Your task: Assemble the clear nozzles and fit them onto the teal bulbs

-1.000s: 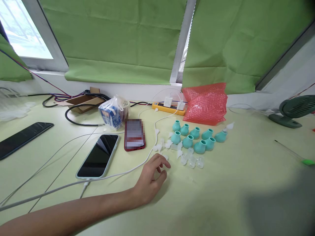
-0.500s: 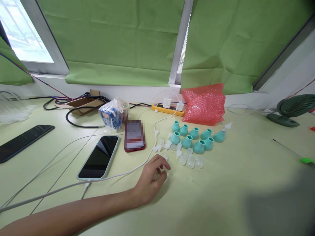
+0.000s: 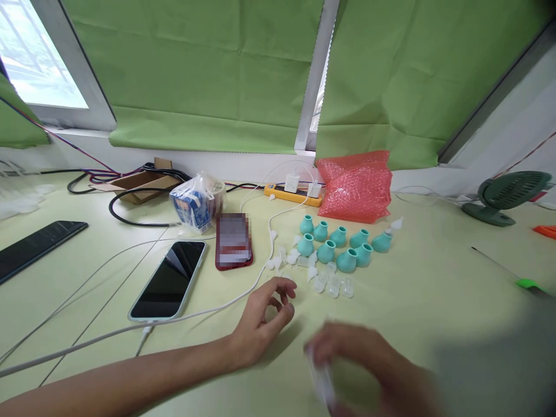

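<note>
We are holding our left hand [image 3: 259,331] at the lower centre of the frame, its fingers curling and its thumb standing apart from them, with nothing visible in between. At the lower right, our right hand [image 3: 373,359] is clamping a whitish piece [image 3: 321,379] between thumb and fingers; both are blurring, so we are not making out its exact shape. Teal bulbs [image 3: 346,260] are standing clustered just right of the frame's centre, and the one at the cluster's right end is carrying a white tip [image 3: 397,224]. Clear cups [image 3: 333,286] and small white pieces [image 3: 312,274] are lying loose below and left of the bulbs.

For good handling, we are favouring a light pinch, since the whitish piece is probably flexing easily. We are best bringing it squarely to the left fingertips, while steering both wrists clear of the loose pieces and the white cable [image 3: 221,307] running past the left hand.
</note>
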Demonstrator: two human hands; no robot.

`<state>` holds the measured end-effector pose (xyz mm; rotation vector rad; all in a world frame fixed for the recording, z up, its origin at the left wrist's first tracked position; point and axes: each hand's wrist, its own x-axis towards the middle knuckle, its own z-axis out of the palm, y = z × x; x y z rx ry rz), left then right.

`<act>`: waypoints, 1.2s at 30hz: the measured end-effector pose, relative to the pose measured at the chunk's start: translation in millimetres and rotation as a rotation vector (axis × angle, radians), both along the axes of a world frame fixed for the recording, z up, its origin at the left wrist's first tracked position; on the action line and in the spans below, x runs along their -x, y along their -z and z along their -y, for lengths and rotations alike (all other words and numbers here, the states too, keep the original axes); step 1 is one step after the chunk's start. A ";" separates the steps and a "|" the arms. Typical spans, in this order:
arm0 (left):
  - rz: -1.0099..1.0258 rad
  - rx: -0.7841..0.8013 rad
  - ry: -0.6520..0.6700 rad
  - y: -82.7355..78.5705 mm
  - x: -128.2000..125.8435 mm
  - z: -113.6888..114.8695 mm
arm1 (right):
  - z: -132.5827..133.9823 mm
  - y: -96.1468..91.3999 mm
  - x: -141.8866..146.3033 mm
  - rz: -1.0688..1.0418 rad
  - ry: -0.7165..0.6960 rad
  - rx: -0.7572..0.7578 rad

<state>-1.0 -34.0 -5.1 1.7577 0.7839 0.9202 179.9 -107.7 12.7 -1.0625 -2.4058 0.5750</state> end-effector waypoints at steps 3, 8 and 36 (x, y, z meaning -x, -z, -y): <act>0.045 0.137 0.053 5.6 -2.5 -3.6 | -42.9 12.6 9.3 -0.257 0.065 -0.271; 0.141 0.323 0.040 12.4 -7.5 -7.8 | -67.2 35.3 14.8 -0.308 0.051 -0.399; 0.042 0.243 -0.125 12.2 -7.4 -7.5 | -71.5 27.3 -8.1 -0.457 0.214 -0.064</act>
